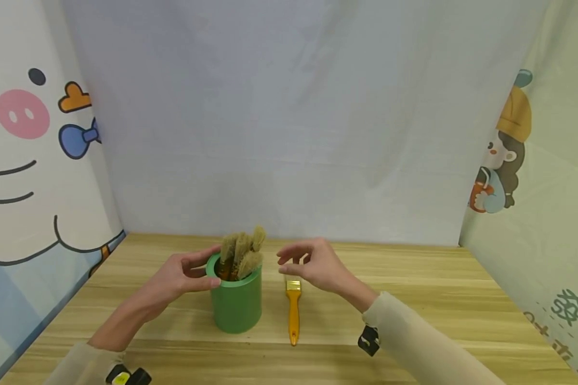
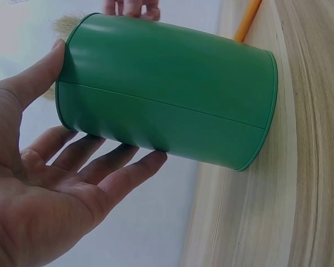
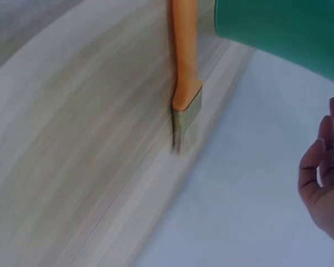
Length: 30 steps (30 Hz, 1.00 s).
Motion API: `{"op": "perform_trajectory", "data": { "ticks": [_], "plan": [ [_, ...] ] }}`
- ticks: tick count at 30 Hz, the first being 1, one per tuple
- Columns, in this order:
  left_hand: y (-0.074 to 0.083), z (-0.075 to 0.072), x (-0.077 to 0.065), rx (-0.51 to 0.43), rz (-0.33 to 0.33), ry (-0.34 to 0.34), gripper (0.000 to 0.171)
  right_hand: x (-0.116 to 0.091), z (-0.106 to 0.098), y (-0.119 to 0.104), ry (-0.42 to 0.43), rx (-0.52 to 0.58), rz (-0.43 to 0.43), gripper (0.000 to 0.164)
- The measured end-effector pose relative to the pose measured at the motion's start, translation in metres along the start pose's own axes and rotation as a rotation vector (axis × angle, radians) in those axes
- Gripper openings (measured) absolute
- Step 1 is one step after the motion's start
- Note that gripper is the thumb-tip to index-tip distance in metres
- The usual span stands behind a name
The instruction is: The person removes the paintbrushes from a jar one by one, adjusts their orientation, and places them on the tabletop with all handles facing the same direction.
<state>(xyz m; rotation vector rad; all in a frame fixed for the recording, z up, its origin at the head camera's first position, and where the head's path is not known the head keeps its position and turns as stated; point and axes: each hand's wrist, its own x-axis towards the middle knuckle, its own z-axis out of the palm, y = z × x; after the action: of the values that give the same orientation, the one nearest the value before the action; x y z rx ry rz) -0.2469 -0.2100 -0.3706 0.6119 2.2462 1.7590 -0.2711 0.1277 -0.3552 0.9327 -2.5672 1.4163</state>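
Note:
A green cylindrical can [image 1: 237,305] stands upright on the table, with several paintbrushes [image 1: 241,251] in it, bristles up. My left hand [image 1: 185,275] holds the can at its left side; in the left wrist view the thumb lies at the rim and the fingertips touch the can's wall [image 2: 167,83]. One paintbrush [image 1: 294,310] with an orange handle lies flat to the right of the can, bristles toward the back. Above its bristle end hovers my right hand [image 1: 318,264], fingers loosely bent with nothing between them. The right wrist view shows this paintbrush [image 3: 185,61] apart from the right hand [image 3: 325,178].
The wooden table [image 1: 414,315] reaches back to a pale grey curtain [image 1: 289,133]. Printed cloths with cartoon figures hang at the left [image 1: 38,176] and right [image 1: 549,224]. A dark strap device [image 1: 369,340] sits on the right wrist, another [image 1: 127,375] on the left.

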Motion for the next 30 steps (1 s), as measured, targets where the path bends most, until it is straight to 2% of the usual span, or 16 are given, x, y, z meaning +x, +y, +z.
{"op": "perform_trajectory", "data": {
  "ticks": [5,13,19,26,30],
  "plan": [
    [0.0,0.0,-0.001,0.0,-0.007,0.003,0.082,-0.002,0.012,-0.015,0.018,0.08,-0.082,0.026],
    [-0.001,0.0,0.0,0.0,-0.006,0.003,0.082,0.005,0.025,-0.024,0.02,0.099,-0.141,0.033],
    [0.0,0.001,0.001,0.007,-0.018,-0.001,0.081,0.01,0.033,-0.031,0.016,0.094,-0.159,0.031],
    [-0.001,0.0,0.001,0.006,-0.002,-0.008,0.081,0.017,0.043,-0.039,0.015,0.064,-0.281,0.031],
    [-0.001,0.0,0.0,0.002,-0.003,-0.004,0.084,0.02,0.047,-0.042,0.02,0.02,-0.317,0.034]
  ]
}}
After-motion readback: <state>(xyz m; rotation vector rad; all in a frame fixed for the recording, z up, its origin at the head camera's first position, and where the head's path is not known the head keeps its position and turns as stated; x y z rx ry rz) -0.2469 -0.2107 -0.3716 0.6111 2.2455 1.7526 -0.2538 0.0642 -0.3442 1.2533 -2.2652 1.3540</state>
